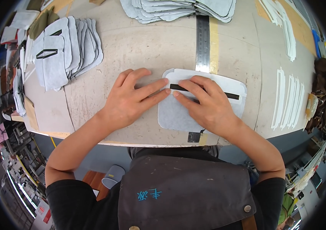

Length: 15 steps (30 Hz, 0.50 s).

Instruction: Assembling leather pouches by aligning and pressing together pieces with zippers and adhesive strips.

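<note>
A pale grey rounded panel (178,115) lies flat on the work table (140,50). Along its upper part runs a narrow black strip or slot (232,96) with a white border round it. My left hand (126,101) comes in from the left with fingers spread; its index finger and thumb tips touch the panel's left edge, beside the strip's end. My right hand (210,103) rests on the panel, covering the strip's middle. Its index fingertip and thumb lie apart on either side of the strip, and no held object shows between them.
A metal ruler (202,42) lies beyond the panel, beside yellow tape (214,42). Stacked grey panels stand at the far side (163,13) and at the left (88,46). White strip frames (279,99) lie on the right, with long white strips (287,34) behind them.
</note>
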Each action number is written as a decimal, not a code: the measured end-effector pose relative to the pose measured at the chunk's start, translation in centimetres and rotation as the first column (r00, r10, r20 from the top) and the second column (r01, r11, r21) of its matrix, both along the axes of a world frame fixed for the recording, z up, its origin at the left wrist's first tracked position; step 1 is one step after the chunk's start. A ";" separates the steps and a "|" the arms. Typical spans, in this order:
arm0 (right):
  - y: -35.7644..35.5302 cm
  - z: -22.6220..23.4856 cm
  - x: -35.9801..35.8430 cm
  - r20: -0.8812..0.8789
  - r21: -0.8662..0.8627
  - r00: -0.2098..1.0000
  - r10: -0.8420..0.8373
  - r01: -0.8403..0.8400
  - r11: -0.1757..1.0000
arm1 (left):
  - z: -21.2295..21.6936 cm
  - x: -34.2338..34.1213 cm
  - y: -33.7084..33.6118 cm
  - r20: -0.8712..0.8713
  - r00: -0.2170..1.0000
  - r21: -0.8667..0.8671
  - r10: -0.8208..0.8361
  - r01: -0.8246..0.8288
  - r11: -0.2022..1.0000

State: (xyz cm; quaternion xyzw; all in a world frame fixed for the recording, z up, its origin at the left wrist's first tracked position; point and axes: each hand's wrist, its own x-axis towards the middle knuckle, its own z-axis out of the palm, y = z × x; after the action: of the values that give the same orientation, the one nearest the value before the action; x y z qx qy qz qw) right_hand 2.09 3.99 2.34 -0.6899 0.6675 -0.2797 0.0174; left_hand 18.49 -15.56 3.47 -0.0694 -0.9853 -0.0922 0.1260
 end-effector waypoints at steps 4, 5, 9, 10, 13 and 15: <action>0.3 0.1 0.4 -0.018 0.052 1.000 -0.012 0.013 0.999 | 0.1 0.2 0.1 0.020 1.000 0.007 0.009 -0.009 1.000; 0.4 0.1 0.5 -0.014 0.064 1.000 -0.018 0.019 0.998 | 0.2 0.2 0.3 0.015 1.000 0.017 0.026 -0.027 0.999; 0.7 0.2 1.0 0.000 0.079 0.999 -0.045 0.045 0.996 | -0.3 0.6 0.8 -0.009 0.997 0.056 0.075 -0.075 0.996; 0.7 0.2 1.1 -0.004 0.092 0.999 -0.052 0.052 0.994 | -0.4 0.7 1.0 -0.010 0.997 0.054 0.075 -0.074 0.996; 1.0 0.6 1.3 -0.020 0.123 0.998 -0.068 0.070 0.990 | -0.6 0.6 2.1 -0.056 0.992 0.033 0.115 -0.113 0.993; 1.4 0.8 1.2 -0.034 0.143 0.996 -0.078 0.082 0.986 | -0.8 0.3 2.4 -0.056 0.989 0.019 0.133 -0.133 0.991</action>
State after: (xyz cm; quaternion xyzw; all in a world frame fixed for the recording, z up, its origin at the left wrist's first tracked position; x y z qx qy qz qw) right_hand 3.33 5.34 3.14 -0.6634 0.7132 -0.2214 0.0465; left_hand 18.83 -13.12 2.70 -0.0053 -0.9830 -0.0888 0.1606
